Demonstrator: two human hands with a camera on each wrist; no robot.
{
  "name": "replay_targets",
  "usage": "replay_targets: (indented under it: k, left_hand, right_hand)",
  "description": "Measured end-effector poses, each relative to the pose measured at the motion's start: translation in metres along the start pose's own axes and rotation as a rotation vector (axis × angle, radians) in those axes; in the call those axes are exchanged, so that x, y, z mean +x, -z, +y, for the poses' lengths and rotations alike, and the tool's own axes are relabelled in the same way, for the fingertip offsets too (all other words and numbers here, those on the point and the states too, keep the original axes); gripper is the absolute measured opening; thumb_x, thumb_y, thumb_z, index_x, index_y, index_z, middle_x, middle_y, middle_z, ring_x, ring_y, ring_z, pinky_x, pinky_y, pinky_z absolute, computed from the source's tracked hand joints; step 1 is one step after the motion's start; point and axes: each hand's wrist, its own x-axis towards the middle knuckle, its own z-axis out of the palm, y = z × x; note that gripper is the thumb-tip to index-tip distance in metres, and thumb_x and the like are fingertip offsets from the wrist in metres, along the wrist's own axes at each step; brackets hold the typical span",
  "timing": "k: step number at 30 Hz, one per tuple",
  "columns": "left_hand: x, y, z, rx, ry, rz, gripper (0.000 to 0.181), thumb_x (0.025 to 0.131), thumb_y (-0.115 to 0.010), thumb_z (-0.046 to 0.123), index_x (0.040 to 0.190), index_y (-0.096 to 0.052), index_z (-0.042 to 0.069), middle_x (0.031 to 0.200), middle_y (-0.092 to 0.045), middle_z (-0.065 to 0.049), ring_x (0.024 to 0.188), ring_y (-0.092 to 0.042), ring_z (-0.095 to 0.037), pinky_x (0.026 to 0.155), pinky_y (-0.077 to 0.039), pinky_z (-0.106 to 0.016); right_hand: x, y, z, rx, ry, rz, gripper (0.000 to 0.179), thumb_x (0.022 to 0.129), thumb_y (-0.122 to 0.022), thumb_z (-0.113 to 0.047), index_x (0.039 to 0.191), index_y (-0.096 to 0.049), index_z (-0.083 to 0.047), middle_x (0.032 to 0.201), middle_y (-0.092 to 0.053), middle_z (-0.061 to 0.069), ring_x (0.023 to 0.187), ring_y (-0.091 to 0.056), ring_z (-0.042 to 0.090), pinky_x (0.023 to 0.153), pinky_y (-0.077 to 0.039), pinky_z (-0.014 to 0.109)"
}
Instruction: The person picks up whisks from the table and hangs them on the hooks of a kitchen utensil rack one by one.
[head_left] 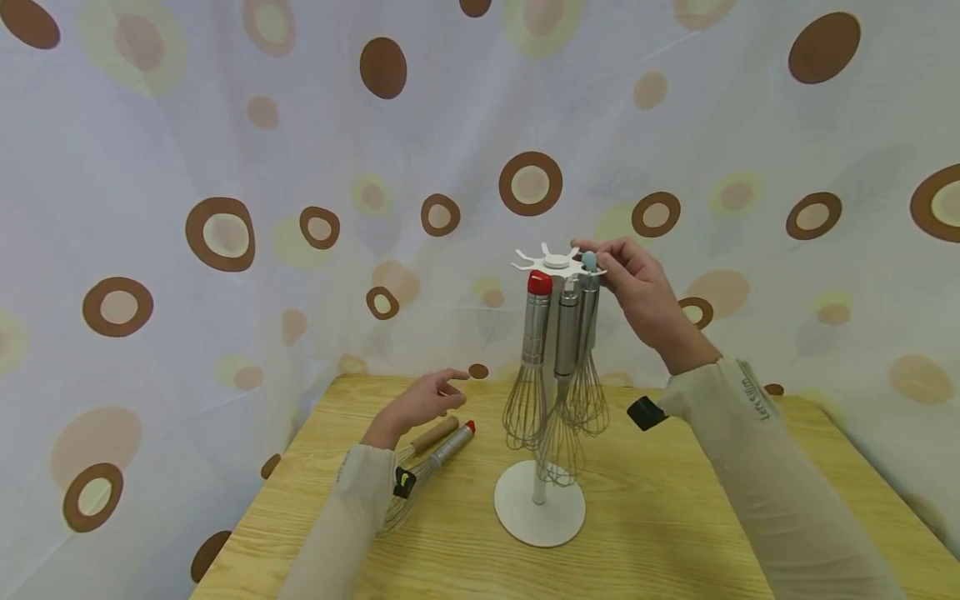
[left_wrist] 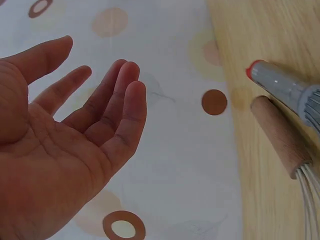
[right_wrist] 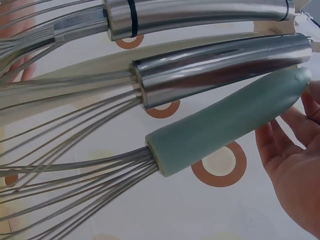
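Right hand (head_left: 637, 292) raised, a person pinches the top end of a green-blue whisk (right_wrist: 225, 122) in the fingertips; the left hand (head_left: 427, 400) holds nothing, its fingers loosely bent and apart from one another. Behind everything hangs a pale cloth (head_left: 420, 142) printed with brown, cream and yellowish rings and dots. Below it spreads a wooden table (head_left: 645, 517) with a light yellow grain. Pale long sleeves (head_left: 772, 467) cover both arms. A white stand (head_left: 540, 525) rises upright from the tabletop, with a round base, a straight post and a top of thin, spread hooks. Whisks hang about its post with their wires down: a red-tipped whisk (head_left: 536, 333), a steel whisk (head_left: 567, 342) just beside it, and the green-blue one at the right edge of the top, where I cannot tell whether it sits in a hook. Near the left hand, two more lie side by side on the wood: a grey whisk (head_left: 453, 448) with a red end and a wooden-handled whisk (head_left: 435, 435). Smallest are the black devices (head_left: 647, 412) at the cuffs.
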Motion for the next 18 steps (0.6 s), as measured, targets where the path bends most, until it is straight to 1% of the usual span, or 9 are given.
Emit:
replay_targets:
  k: [3,4,6,9,12,14,18]
  left_hand:
    - [0.003,-0.002,-0.015,0.02,0.052,-0.01,0.044,0.096,-0.055,0.014,0.138,-0.046,0.007,0.111,-0.059,-0.013,0.099,-0.058,-0.025,0.087,-0.045,-0.051]
    - [0.004,-0.003,-0.019,0.021,0.068,-0.016,0.044,0.096,-0.056,0.013,0.138,-0.046,0.007,0.111,-0.059,-0.013,0.099,-0.058,-0.027,0.087,-0.045,-0.051]
    - [0.004,-0.004,-0.024,0.053,0.085,-0.026,0.044,0.094,-0.057,0.012,0.137,-0.047,0.005,0.11,-0.059,-0.013,0.099,-0.058,-0.028,0.086,-0.046,-0.051]
    - [0.004,-0.006,-0.028,0.145,0.099,-0.054,0.044,0.093,-0.059,0.012,0.136,-0.048,0.005,0.111,-0.061,-0.013,0.1,-0.059,-0.029,0.086,-0.046,-0.047]
    - [0.004,-0.008,-0.03,0.264,0.095,-0.08,0.044,0.093,-0.061,0.012,0.134,-0.051,0.005,0.111,-0.063,-0.014,0.1,-0.061,-0.028,0.086,-0.047,-0.043]
    - [0.006,-0.01,-0.032,0.288,0.098,-0.098,0.044,0.092,-0.062,0.011,0.134,-0.051,0.005,0.111,-0.064,-0.017,0.101,-0.061,-0.029,0.086,-0.048,-0.043]
    - [0.009,-0.016,-0.034,0.292,0.132,-0.119,0.045,0.091,-0.063,0.011,0.134,-0.051,0.005,0.119,-0.06,-0.02,0.108,-0.058,-0.031,0.089,-0.045,-0.045]
  right_hand:
    - [-0.001,-0.002,0.001,-0.007,-0.007,0.032,0.019,0.102,-0.043,-0.021,0.099,-0.049,-0.003,0.139,-0.047,0.016,0.128,-0.043,0.022,0.098,-0.038,0.025]
    - [-0.001,-0.003,0.001,-0.011,-0.011,0.04,0.02,0.102,-0.043,-0.021,0.099,-0.049,-0.003,0.139,-0.046,0.017,0.127,-0.044,0.021,0.098,-0.038,0.025]
    - [-0.002,-0.003,0.001,-0.016,-0.018,0.051,0.02,0.102,-0.043,-0.021,0.1,-0.049,-0.002,0.14,-0.045,0.019,0.125,-0.046,0.019,0.098,-0.039,0.024]
    - [-0.003,-0.003,0.0,-0.032,-0.026,0.062,0.018,0.102,-0.044,-0.021,0.101,-0.049,-0.003,0.139,-0.045,0.02,0.122,-0.049,0.017,0.097,-0.04,0.024]
    - [-0.004,-0.004,-0.001,-0.056,-0.03,0.07,0.018,0.102,-0.044,-0.02,0.103,-0.05,-0.003,0.137,-0.048,0.019,0.12,-0.05,0.015,0.095,-0.041,0.023]
    - [-0.004,-0.004,-0.003,-0.078,-0.035,0.083,0.018,0.102,-0.044,-0.019,0.106,-0.05,-0.002,0.135,-0.05,0.016,0.118,-0.051,0.015,0.094,-0.042,0.023]
    - [-0.007,-0.005,-0.007,-0.135,-0.029,0.139,0.018,0.101,-0.045,-0.018,0.11,-0.051,-0.003,0.13,-0.054,0.011,0.113,-0.052,0.012,0.09,-0.044,0.022]
